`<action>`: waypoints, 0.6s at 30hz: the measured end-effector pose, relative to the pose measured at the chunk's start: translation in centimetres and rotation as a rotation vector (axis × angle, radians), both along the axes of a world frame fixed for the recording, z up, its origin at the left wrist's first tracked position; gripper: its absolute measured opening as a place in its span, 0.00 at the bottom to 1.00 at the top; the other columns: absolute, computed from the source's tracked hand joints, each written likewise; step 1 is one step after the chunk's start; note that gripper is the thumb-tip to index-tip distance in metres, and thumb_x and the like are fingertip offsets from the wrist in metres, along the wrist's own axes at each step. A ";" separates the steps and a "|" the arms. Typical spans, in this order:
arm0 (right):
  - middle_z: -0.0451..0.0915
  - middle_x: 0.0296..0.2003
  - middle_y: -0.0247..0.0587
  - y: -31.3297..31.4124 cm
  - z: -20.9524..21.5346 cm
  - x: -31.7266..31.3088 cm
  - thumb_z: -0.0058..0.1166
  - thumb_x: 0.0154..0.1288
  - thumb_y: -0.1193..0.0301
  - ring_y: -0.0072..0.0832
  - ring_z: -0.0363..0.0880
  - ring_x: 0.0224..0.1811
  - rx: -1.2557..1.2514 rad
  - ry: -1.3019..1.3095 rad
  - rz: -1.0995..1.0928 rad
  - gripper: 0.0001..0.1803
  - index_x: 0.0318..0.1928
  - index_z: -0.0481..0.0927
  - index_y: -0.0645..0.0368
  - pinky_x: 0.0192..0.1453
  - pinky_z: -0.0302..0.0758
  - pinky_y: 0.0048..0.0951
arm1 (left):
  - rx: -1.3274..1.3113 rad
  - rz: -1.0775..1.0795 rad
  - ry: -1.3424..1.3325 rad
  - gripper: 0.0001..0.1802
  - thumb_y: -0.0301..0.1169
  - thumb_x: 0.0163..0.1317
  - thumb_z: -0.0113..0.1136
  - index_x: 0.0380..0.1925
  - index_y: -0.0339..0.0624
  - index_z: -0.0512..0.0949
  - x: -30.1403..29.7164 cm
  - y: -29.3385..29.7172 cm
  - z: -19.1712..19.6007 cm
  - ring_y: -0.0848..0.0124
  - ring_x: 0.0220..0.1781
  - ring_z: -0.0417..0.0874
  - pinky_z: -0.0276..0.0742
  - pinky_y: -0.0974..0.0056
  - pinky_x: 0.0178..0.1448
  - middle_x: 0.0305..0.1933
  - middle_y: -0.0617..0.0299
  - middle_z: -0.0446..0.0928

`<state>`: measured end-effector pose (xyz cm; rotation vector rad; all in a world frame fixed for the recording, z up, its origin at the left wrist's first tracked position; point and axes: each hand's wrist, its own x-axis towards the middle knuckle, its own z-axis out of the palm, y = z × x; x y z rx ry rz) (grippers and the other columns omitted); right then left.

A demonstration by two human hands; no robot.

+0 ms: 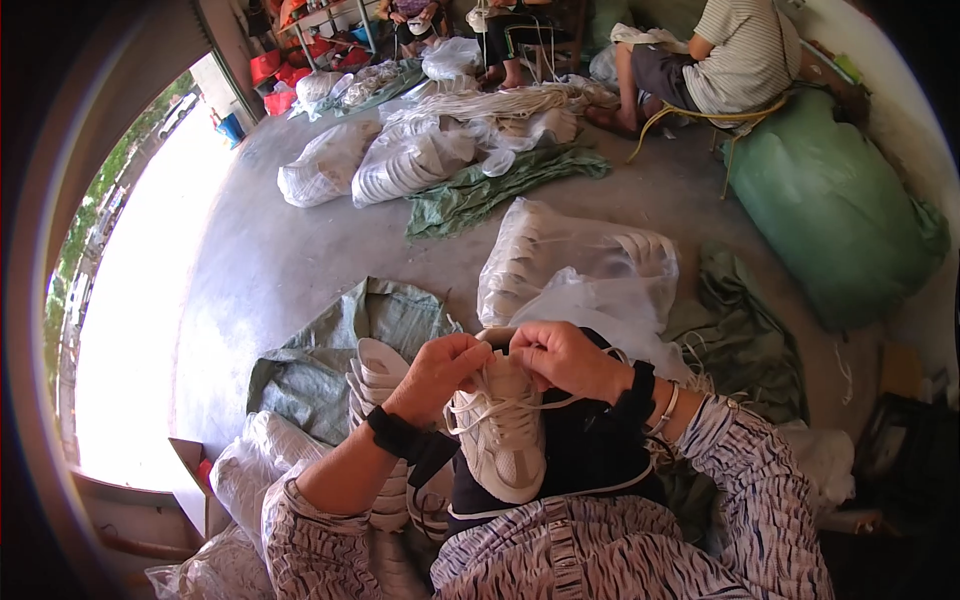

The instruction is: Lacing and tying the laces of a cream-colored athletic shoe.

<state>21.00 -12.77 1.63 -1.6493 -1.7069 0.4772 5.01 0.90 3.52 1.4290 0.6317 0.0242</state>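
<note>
A bare concrete floor [300, 250] fills the middle of the frame, open to bright daylight at the left edge and strewn with clear plastic bags of white shoe parts [410, 160] toward the upper centre. A crumpled green tarp [500, 185] lies beside them, and a large green sack [830, 210] bulges at the right. In the upper right a seated person in a striped shirt [740, 55] works on a low chair, apart from the wearer.

At lower centre, a white sneaker [505, 440] rests toe-down on the wearer's dark lap, between patterned sleeves. The left hand [440, 370] is closed, its fingertips pinching the white shoelace [495, 405] at the top of the shoe. The right hand [565, 360] is likewise closed, pinching the lace or the upper edge of the tongue just beside the left; the two hands nearly touch. Both wrists carry dark bands.

Just left of the lap stands a stack of white soles [375, 375] on another green tarp, with more bagged parts [570, 265] behind the hands.

The sneaker looks light and soft in the upper, firmer at the sole; it should not be fragile. The lace is thin, limp and likely to slip, so a fingertip pinch close to the eyelets seems the surest hold, with the shoe steadied against the lap.
</note>
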 end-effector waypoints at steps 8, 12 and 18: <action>0.73 0.24 0.28 -0.2 1.5 -5.1 0.54 0.65 0.72 0.12 0.68 0.20 -0.316 1.075 -0.007 0.06 0.38 0.74 0.62 0.23 0.69 0.16 | -0.011 0.092 -0.423 0.10 0.35 0.66 0.54 0.34 0.40 0.76 -2.2 -1.7 -2.5 0.82 0.34 0.71 0.69 0.74 0.40 0.34 0.71 0.73; 0.74 0.24 0.30 -0.3 2.1 -4.4 0.54 0.64 0.73 0.13 0.71 0.23 -0.279 1.059 -0.178 0.05 0.34 0.75 0.62 0.24 0.70 0.15 | -0.155 0.170 -0.277 0.11 0.34 0.67 0.53 0.41 0.39 0.75 -1.7 -2.1 -1.2 0.79 0.40 0.74 0.72 0.72 0.45 0.40 0.69 0.73; 0.77 0.29 0.38 -2.5 15.0 -3.4 0.51 0.64 0.79 0.19 0.76 0.26 0.117 1.048 0.244 0.03 0.37 0.74 0.65 0.29 0.74 0.19 | 0.410 -0.131 -0.493 0.17 0.35 0.62 0.60 0.49 0.40 0.76 -1.5 -2.3 2.4 0.78 0.43 0.75 0.71 0.71 0.48 0.41 0.64 0.77</action>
